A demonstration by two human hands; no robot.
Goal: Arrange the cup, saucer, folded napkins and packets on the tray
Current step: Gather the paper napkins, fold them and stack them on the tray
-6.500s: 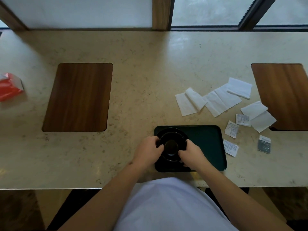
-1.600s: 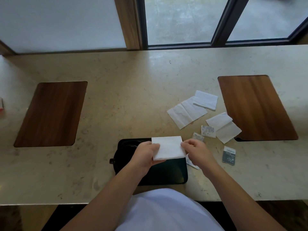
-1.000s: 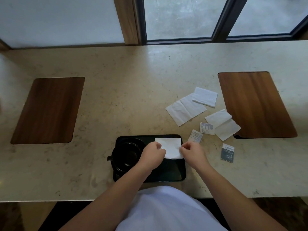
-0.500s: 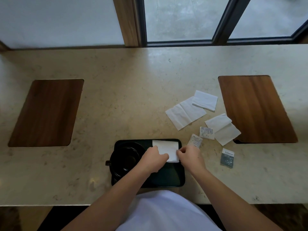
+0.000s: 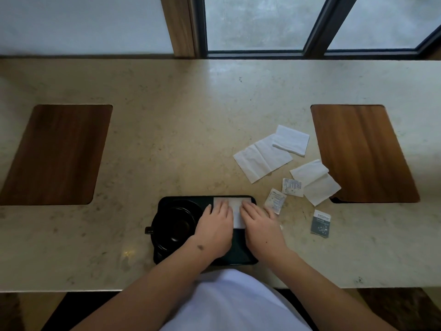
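Napkin (image 5: 235, 206) folded small — held up in both hands over the tray (image 5: 241, 256) a moment earlier — now lay on its far right corner, left hand (image 5: 216, 229) and right hand (image 5: 260, 226) spread flat, apparently smoothing it (cup (image 5: 173, 226) alongside); other napkins and packets waited on the worktop (image 5: 191, 139).

The setting looks like a café or hotel lounge with window-side seating. A long pale stone counter (image 5: 167, 139) runs along tall dark-framed windows (image 5: 257, 22), and two dark wood panels (image 5: 57, 154) are set flush into its surface like place settings. Service items fit this: a dark tray (image 5: 241, 249) with a black cup (image 5: 173, 225), paper napkins (image 5: 262, 158) and small sachets (image 5: 321, 223) lying on the stone.
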